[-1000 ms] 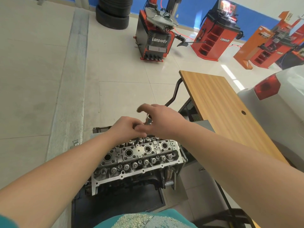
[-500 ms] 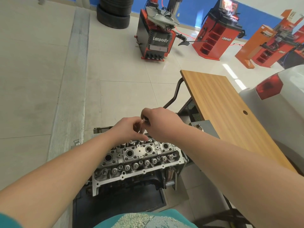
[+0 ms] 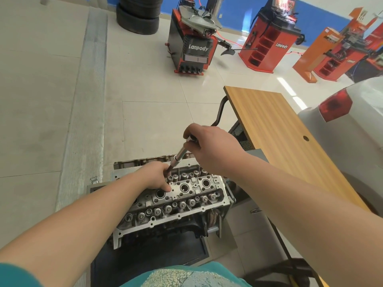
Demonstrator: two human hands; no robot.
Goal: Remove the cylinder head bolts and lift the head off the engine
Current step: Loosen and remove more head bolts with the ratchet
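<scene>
Both hands on the tool, right over the engine's top.

From the head camera: the right hand is raised above the far side of the cylinder head, fingers curled tight round the top of a metal tool that slants down and to the left. The left hand sits low on the head, forearm reaching in from the bottom left, fingers wrapped round the tool's dark lower end where it meets the far row of valve springs, one fingertip touching the flat metal beside a round hole. The head sits bolted on the engine block, just left of a wooden table. Tyre machines stand well beyond.
</scene>
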